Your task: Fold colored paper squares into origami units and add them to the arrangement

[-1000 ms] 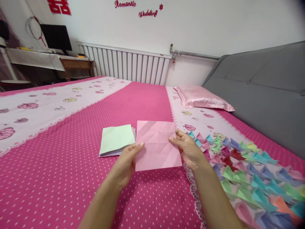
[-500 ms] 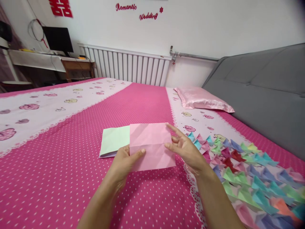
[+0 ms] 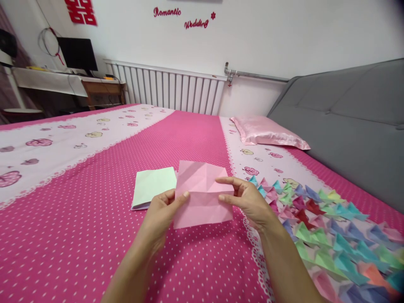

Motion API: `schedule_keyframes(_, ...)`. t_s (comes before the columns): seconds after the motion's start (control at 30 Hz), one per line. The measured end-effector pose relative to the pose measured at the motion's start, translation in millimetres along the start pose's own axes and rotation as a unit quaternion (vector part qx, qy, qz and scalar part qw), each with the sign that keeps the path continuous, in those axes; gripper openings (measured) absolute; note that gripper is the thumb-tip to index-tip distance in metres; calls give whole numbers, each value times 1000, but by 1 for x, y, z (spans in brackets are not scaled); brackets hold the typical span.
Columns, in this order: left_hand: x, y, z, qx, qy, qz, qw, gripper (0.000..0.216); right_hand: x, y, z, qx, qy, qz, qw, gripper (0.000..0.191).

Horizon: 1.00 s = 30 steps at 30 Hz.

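Observation:
A square sheet of pink paper [image 3: 202, 206], creased across its middle and along other lines, is held up over the bed. My left hand [image 3: 164, 208] grips its left edge, thumb on the front and fingers behind. At the right edge, my right hand [image 3: 244, 200] has the thumb on the face of the sheet and the index finger along the upper part; its other fingers are partly hidden. Just behind and left of the sheet lies a stack of paper squares [image 3: 153, 185] with a pale green one on top.
Several rows of small folded paper boats [image 3: 318, 235] in many colours cover the bed at right. A pink pillow [image 3: 268, 131] lies near the grey headboard [image 3: 341, 109]. Beyond the bed stand a white radiator [image 3: 167, 86] and a desk with a monitor [image 3: 78, 54].
The pink sheet has tilted and bent along its creases, with its upper left corner shifted right. My right index finger has moved down from the upper right corner. More of the green stack shows.

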State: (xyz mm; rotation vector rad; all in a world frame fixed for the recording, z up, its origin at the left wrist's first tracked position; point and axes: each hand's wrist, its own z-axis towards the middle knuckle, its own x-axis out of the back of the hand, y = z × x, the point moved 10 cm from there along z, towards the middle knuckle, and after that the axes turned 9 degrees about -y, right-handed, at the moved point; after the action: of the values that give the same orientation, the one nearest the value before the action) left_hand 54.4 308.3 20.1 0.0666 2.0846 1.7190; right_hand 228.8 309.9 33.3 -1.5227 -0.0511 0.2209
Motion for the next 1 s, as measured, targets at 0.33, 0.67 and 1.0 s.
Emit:
schedule_keyframes(0.33, 13, 7, -1, -42, 42, 7, 998, 28, 4, -2, -2, -5, -1, -22, 1000, 45)
schedule_keyframes(0.67, 22, 25, -6, -112, 89, 34, 989, 28, 8, -2, -2, -4, 9, -59, 998, 38)
schedule_keyframes(1.0, 8, 25, -1, -124, 58, 278, 951, 38, -3, -2, -2, -6, -15, -59, 998, 37)
